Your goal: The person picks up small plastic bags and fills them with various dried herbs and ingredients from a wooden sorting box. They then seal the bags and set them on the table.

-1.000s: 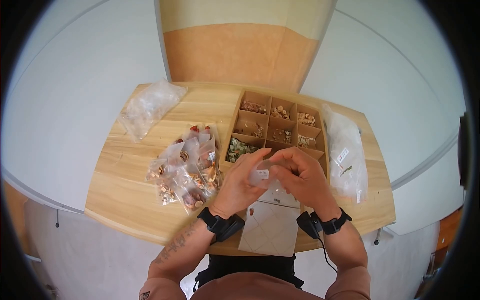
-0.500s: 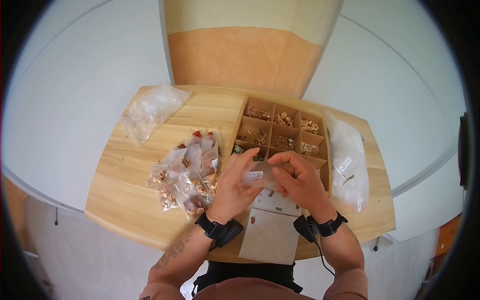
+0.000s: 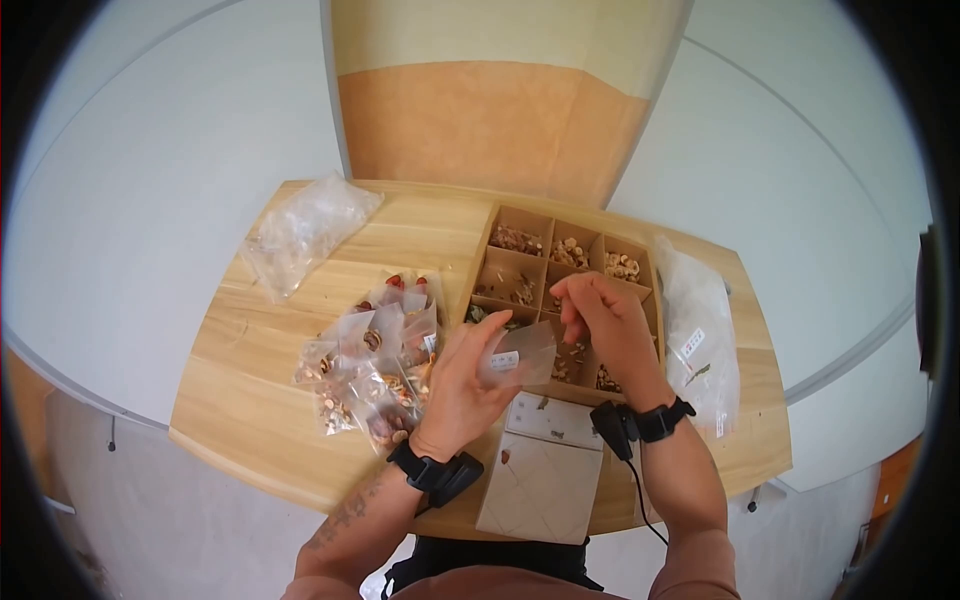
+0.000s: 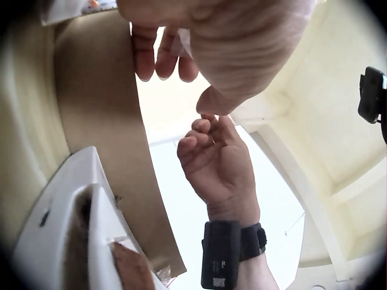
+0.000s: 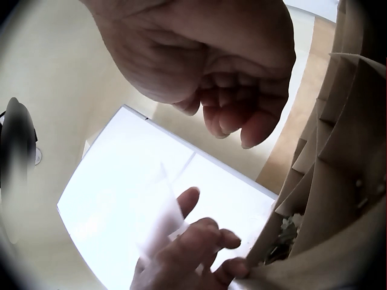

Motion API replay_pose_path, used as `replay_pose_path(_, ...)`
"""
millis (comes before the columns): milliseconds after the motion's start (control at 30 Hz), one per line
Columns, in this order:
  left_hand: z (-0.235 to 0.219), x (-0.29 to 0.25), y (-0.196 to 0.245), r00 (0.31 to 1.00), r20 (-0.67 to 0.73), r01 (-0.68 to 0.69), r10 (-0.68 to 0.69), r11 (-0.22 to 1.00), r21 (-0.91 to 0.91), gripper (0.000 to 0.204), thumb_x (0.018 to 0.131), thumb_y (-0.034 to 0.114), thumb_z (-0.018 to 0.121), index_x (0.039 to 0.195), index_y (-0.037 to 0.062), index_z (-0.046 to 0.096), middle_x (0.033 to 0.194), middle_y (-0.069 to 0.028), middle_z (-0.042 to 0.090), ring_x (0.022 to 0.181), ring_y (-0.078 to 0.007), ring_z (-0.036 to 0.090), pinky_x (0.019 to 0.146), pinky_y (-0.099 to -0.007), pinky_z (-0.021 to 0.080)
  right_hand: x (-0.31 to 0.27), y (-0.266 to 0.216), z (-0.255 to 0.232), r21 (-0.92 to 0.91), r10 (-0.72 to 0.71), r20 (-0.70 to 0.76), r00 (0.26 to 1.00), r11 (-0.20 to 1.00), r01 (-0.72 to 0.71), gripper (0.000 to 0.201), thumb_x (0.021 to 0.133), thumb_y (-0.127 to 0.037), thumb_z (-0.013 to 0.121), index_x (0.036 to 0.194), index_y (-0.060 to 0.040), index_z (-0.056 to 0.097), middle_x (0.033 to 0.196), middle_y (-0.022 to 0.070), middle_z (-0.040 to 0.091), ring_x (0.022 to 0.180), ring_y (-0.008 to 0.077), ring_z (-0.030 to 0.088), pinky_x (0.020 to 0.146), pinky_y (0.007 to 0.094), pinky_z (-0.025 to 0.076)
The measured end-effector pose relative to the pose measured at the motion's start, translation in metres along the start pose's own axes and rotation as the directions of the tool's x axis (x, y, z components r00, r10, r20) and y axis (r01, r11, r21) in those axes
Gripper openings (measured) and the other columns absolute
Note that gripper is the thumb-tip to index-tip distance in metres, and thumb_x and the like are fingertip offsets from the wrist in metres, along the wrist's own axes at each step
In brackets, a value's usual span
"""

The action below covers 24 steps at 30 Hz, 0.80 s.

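Note:
My left hand (image 3: 463, 385) holds a small clear plastic bag (image 3: 532, 352) with a white label, its fingers and thumb at the bag's left side. The bag hangs over the front left of a brown divided box (image 3: 512, 262). To its right, over the box's middle compartments, is my right hand (image 3: 613, 325). In the right wrist view the right hand's (image 5: 211, 66) fingers are loosely curled, with nothing visible between them. Dried pieces (image 3: 572, 252) lie in the compartments, and green leaves (image 3: 482, 315) fill the front left one, partly hidden by the left hand.
Filled clear packets (image 3: 375, 360) are heaped left of the box. A large plastic bag (image 3: 315, 225) lies at the back left, another (image 3: 697, 330) along the right. Close to the table's front edge sits a flat pale board (image 3: 540, 485) with a small reddish piece on it.
My right hand has let go of the small bag and moved forward over the box. My left hand keeps the bag, which has shifted slightly down and left.

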<state>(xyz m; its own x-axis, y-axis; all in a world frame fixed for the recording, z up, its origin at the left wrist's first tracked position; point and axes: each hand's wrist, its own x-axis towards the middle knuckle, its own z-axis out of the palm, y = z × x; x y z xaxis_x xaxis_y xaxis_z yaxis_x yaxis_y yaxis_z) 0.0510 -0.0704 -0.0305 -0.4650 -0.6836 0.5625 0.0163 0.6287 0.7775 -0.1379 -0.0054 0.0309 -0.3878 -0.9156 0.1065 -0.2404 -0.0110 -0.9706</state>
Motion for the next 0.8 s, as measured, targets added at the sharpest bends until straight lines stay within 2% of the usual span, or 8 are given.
replay_pose_path(133,-0.001,0.0,0.0,1.0,0.001,0.012,-0.012,1.0,-0.006,0.063,0.072,-0.001,0.079,0.131,0.0058,0.056,0.103,-0.0113,0.059,0.095,-0.024,0.06,0.086,-0.0328,0.049,0.043,0.014,-0.003,0.097,-0.047,-0.07,0.996,0.994,0.054,0.029,0.103,-0.022,0.051,0.108,0.0021,0.065,0.091,0.0041,0.065,0.078,0.01,0.062,0.07,0.0245,0.054)
replay_pose_path(333,-0.002,0.0,0.003,0.997,0.016,0.081,-0.08,0.996,-0.044,0.063,0.071,0.0,0.077,0.13,0.007,0.056,0.101,-0.0161,0.06,0.094,-0.0335,0.06,0.083,-0.0363,0.05,0.122,0.042,-0.015,-0.095,0.011,-0.028,1.0,0.995,-0.013,0.032,0.099,-0.022,0.055,0.11,0.0064,0.064,0.099,0.012,0.07,0.09,0.0187,0.068,0.076,0.0296,0.056)
replay_pose_path(367,-0.003,0.001,0.004,0.995,0.021,0.099,-0.098,0.994,-0.051,0.064,0.071,0.0,0.077,0.131,0.0072,0.056,0.1,-0.0161,0.06,0.094,-0.0337,0.06,0.083,-0.0363,0.05,0.136,0.05,-0.017,-0.238,-0.031,-0.008,0.999,0.971,0.028,0.032,0.098,-0.022,0.056,0.109,0.0062,0.065,0.099,0.0147,0.07,0.09,0.0223,0.068,0.077,0.0323,0.056)
replay_pose_path(433,-0.003,0.0,0.003,0.997,0.02,0.08,-0.079,0.996,-0.04,0.066,0.07,0.0,0.077,0.132,0.0077,0.056,0.1,-0.0158,0.059,0.093,-0.0342,0.06,0.083,-0.0368,0.05,0.162,0.063,-0.019,-0.5,-0.098,0.052,0.994,0.859,0.111,0.031,0.094,-0.021,0.058,0.106,0.0059,0.067,0.098,0.02,0.07,0.09,0.0295,0.069,0.08,0.0378,0.056)
replay_pose_path(533,-0.003,0.0,0.001,0.996,0.027,0.083,-0.082,0.996,-0.04,0.068,0.069,0.0,0.078,0.133,0.0083,0.055,0.1,-0.0156,0.059,0.093,-0.0349,0.059,0.082,-0.0376,0.05,0.185,0.057,-0.006,-0.867,0.021,0.156,0.988,0.481,0.127,0.028,0.089,-0.022,0.061,0.101,0.0027,0.069,0.101,0.0244,0.069,0.095,0.0378,0.067,0.085,0.0434,0.053)
replay_pose_path(633,-0.002,-0.001,-0.003,0.996,0.019,0.086,-0.086,0.996,-0.02,0.065,0.071,0.001,0.079,0.131,0.0068,0.056,0.102,-0.0137,0.06,0.091,-0.0292,0.063,0.081,-0.0335,0.052,0.208,0.077,0.006,-0.943,0.04,0.19,0.981,0.285,0.171,0.027,0.089,-0.025,0.063,0.096,0.0005,0.071,0.104,0.0231,0.069,0.099,0.0398,0.065,0.086,0.0453,0.052)
replay_pose_path(733,-0.003,0.001,-0.003,0.998,0.002,0.065,-0.065,0.998,-0.004,0.062,0.072,0.002,0.08,0.13,0.0054,0.057,0.102,-0.0131,0.061,0.09,-0.0268,0.064,0.08,-0.0315,0.053,0.206,0.061,0.022,-0.921,0.115,0.21,0.971,0.357,0.157,0.032,0.087,-0.028,0.067,0.102,0.0001,0.07,0.106,0.0232,0.069,0.102,0.0386,0.065,0.088,0.0449,0.052)
replay_pose_path(800,-0.003,0.001,-0.004,0.998,-0.002,0.057,-0.057,0.998,-0.016,0.064,0.072,0.003,0.08,0.131,0.006,0.056,0.101,-0.0138,0.06,0.09,-0.0292,0.063,0.08,-0.0335,0.052,0.215,0.08,0.022,-0.876,0.112,0.244,0.963,0.452,0.169,0.036,0.086,-0.03,0.068,0.108,-0.0012,0.068,0.108,0.0224,0.069,0.103,0.0373,0.065,0.089,0.0438,0.051)
